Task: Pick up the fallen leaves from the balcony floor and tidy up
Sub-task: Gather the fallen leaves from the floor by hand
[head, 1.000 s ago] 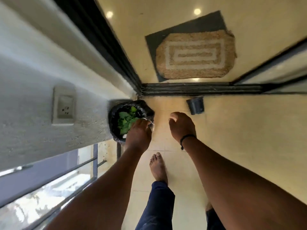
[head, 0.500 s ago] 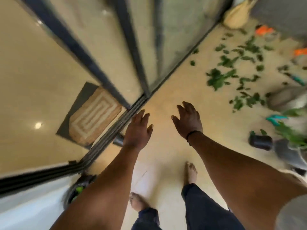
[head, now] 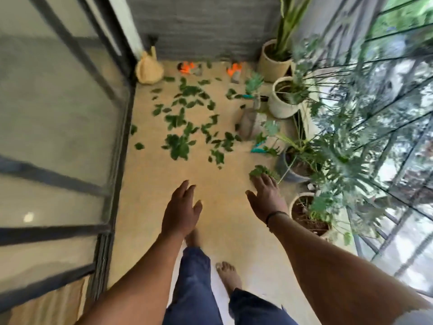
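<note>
Both hands are empty, the left hand [head: 181,208] and the right hand [head: 267,198] with fingers spread and relaxed. I think the person is walking toward the next pile; the next move asks for bending down. The fallen leaves [head: 185,123] lie on the balcony floor [head: 150,179], well ahead of both hands, beside the potted plants [head: 302,146].

Right hand [head: 267,198] fingers [head: 263,181] overlap plant, contact unclear.

soft daylight from right; motion blur throughout, edges warped.
</note>
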